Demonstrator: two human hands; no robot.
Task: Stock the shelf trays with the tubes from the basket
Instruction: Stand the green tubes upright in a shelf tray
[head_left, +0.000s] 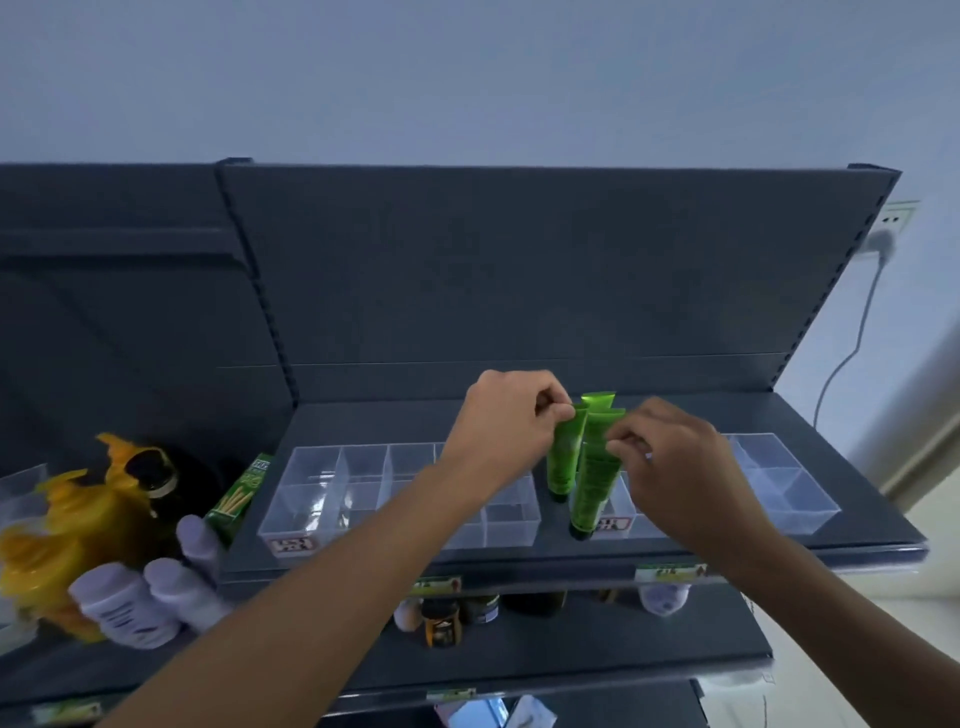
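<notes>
Nearest the camera, jars (441, 621) are seen on the lower shelf (571, 649), under the front edge of the top shelf (519, 569). At the left, white bottles (124, 605) are grouped beside a yellow-wrapped dark bottle (104, 509) and a green box (239, 493). Along the top shelf's front edge, clear divided trays are lined up: a left tray (311, 499) and a right tray (779, 483). Between them, green tubes (592, 483) are stood cap-down, close together. A tube's upper end is pinched by the left hand (506, 423), fingers closed on it. The front tube's side is gripped by the right hand (675, 457), fingertips curled narrow around it. Farther back, the dark back panel (519, 270) is seen, with a wall socket (891, 221) at the far right.
</notes>
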